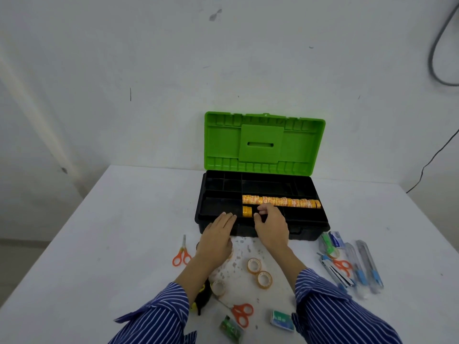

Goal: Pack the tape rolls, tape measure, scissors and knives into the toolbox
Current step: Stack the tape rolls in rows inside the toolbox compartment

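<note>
Striped sleeves [159, 316] nearest; left hand [218, 232] flat on black plastic toolbox [308, 232] rim; right hand [270, 223] curled, contents hidden.

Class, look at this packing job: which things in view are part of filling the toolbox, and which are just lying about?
Part of the job:
toolbox
tape rolls in the tray
loose tape rolls
scissors left of the box
near scissors
utility knives
left hand
right hand

Lying about:
small green box
green packet
wall cable
</note>
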